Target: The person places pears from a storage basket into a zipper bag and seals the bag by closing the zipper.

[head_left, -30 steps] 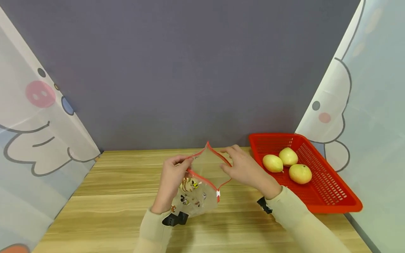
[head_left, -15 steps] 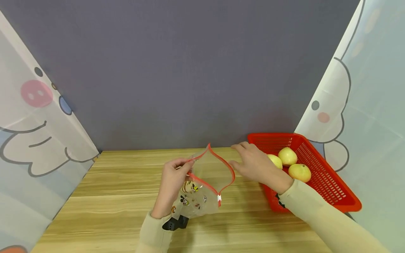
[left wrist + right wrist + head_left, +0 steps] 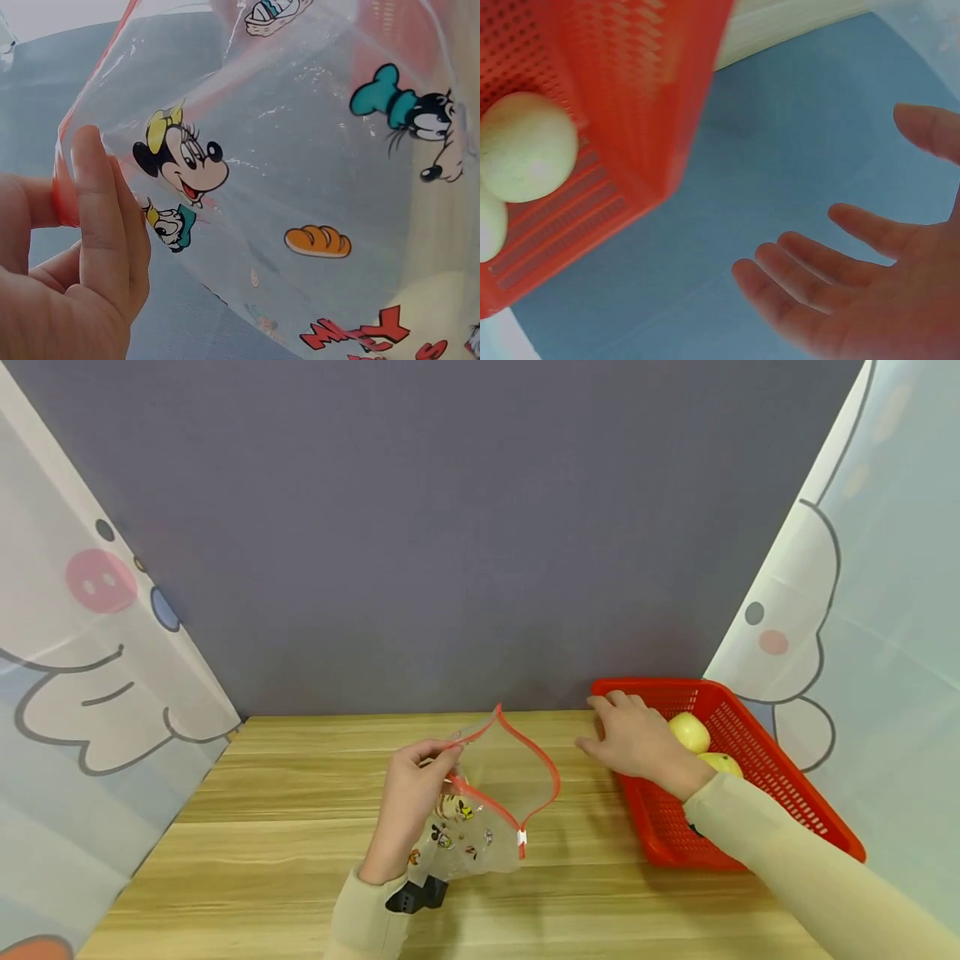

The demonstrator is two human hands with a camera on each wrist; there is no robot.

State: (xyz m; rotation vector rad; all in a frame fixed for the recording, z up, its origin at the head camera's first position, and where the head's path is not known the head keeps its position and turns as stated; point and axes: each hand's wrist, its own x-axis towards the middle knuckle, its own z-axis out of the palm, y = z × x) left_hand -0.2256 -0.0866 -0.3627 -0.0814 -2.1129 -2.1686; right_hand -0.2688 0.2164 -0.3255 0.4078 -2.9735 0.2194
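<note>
My left hand [image 3: 416, 785] pinches the red-edged rim of a clear zip bag [image 3: 487, 835] between thumb and fingers. The bag's mouth gapes wide, with a white slider [image 3: 522, 837] at its near corner; cartoon prints cover its side, close up in the left wrist view. Over the left edge of a red plastic basket [image 3: 652, 835] hovers my right hand [image 3: 637, 739], fingers spread and holding nothing. Two round pale-yellow fruits [image 3: 688, 732] show in the basket beyond that hand; a third is hidden behind it. The right wrist view has fruit [image 3: 529, 146] inside the basket wall.
The basket stands at the right of the wood-grain table [image 3: 285, 827]. A grey wall panel [image 3: 450, 543] rises behind the table. Printed curtains [image 3: 885, 610] hang on both sides.
My right hand has left the bag's right rim and moved right to the basket. The left hand still pinches the bag, whose mouth has stayed wide.
</note>
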